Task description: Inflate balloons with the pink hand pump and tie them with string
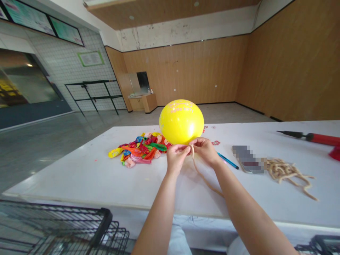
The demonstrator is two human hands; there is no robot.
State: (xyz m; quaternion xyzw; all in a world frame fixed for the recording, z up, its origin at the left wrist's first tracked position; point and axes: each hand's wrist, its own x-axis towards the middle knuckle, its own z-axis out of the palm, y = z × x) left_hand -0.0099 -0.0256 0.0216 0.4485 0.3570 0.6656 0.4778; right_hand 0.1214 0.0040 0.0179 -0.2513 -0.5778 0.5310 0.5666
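A blown-up yellow balloon [181, 122] with pink print rises just beyond my fingertips. Below it, a beige string [199, 174] hangs from between my two hands and trails over the table towards my right forearm. My left hand [175, 157] pinches at the string's upper end, thumb and forefinger together. Close beside it, my right hand [205, 150] is also closed in a pinch on the string, right under the balloon. The balloon's neck is hidden by my fingers, so I cannot tell how the string runs around it.
On the white table [106, 187] lie a pile of uninflated balloons [145, 148] at left and a blue pen [228, 161] at right. Further right are a blurred phone [248, 159], a heap of string [287, 171] and a red-and-black pump [316, 137]. A black wire basket [106, 219] stands front left.
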